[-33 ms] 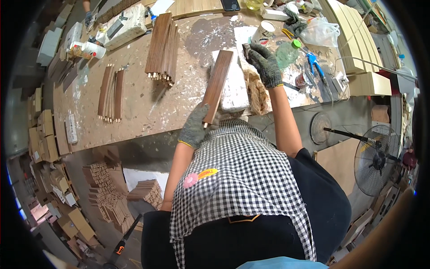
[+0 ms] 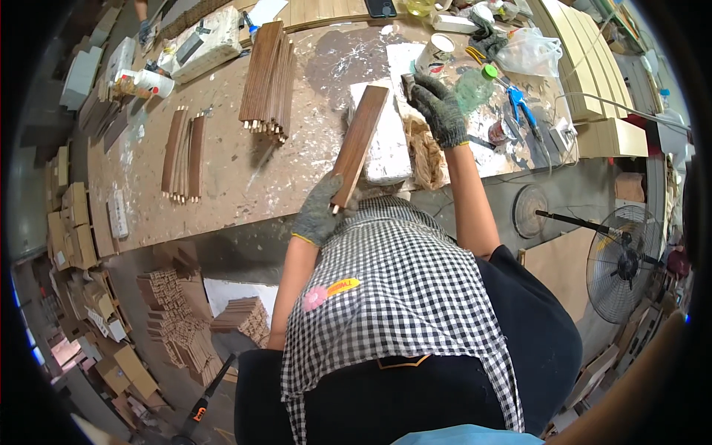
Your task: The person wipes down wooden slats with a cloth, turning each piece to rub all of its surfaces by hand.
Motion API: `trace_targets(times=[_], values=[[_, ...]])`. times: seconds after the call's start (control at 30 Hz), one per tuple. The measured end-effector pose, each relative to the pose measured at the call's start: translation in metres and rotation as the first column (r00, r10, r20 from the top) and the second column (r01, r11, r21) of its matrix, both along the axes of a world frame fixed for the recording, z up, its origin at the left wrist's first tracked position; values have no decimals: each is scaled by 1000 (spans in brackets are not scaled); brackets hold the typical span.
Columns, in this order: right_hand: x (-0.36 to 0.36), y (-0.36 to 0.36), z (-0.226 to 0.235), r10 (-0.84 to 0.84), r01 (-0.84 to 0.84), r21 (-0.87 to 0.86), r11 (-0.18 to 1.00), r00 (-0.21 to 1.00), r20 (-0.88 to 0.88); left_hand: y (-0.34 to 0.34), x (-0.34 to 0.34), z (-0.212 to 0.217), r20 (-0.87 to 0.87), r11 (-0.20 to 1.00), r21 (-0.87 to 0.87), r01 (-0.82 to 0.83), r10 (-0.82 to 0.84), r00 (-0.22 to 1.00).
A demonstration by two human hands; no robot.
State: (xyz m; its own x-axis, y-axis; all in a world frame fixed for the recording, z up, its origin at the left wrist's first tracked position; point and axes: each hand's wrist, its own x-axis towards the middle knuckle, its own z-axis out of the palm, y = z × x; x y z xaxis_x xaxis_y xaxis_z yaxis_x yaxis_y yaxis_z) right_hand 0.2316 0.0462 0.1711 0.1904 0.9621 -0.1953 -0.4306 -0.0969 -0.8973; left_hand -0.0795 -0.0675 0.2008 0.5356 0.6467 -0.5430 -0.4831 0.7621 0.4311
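We note the left hand [image 2: 320, 215], in a grey knit glove, closed around the lower end of a dark brown wooden slat [image 2: 360, 144] at centre frame. The slat runs up and to the right from the glove, tilted, its upper end lying over a white block [image 2: 389, 148] on the workbench [image 2: 230, 185].

The right hand [image 2: 439, 111], also gloved, sits in the upper centre-right of the frame, fingers curled around a small brush-like tool [image 2: 409, 84]; we cannot tell exactly what the tool is. It is held just right of the slat's upper end, apart from it.

Just beside the right hand: a white cup [image 2: 435, 52] above it, a green-tinted plastic bottle [image 2: 473, 85] to its right, and blue-handled pliers [image 2: 519, 104] further right. Below the hand, a tan fibrous wad [image 2: 429, 159] lies against the white block.

In the upper centre-left, a bundle of long dark slats [image 2: 268, 81] rests on the paint-spattered bench; a smaller set of slats [image 2: 184, 154] lies further left. A standing fan [image 2: 623, 259] shows at the right edge. Stacked short wooden pieces [image 2: 174, 319] sit on the floor at lower left.
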Motion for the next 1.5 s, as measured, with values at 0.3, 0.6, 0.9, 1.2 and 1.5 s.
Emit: trace_targets(times=[0.3, 0.6, 0.9, 1.2, 1.5], values=[[-30, -43, 33, -53, -260, 273, 926, 626, 778, -21, -30, -17, -154, 995, -93, -30, 16, 988], [-27, -39, 24, -52, -300, 330, 895, 665, 745, -15, -34, -23, -221, 997, -76, -15, -2, 975], [4, -15, 48, 186, -278, 97, 956, 825, 534, 0, -54, -50, -471, 976, 101, 191, -122, 874], [-12, -12, 64, 295, -558, 55, 828, 517, 804, 4, -66, -54, -639, 908, 294, 300, -47, 768], [-28, -23, 63, -110, -603, 204, 771, 190, 976, -7, -60, -45, -774, 807, 419, 416, 78, 628]])
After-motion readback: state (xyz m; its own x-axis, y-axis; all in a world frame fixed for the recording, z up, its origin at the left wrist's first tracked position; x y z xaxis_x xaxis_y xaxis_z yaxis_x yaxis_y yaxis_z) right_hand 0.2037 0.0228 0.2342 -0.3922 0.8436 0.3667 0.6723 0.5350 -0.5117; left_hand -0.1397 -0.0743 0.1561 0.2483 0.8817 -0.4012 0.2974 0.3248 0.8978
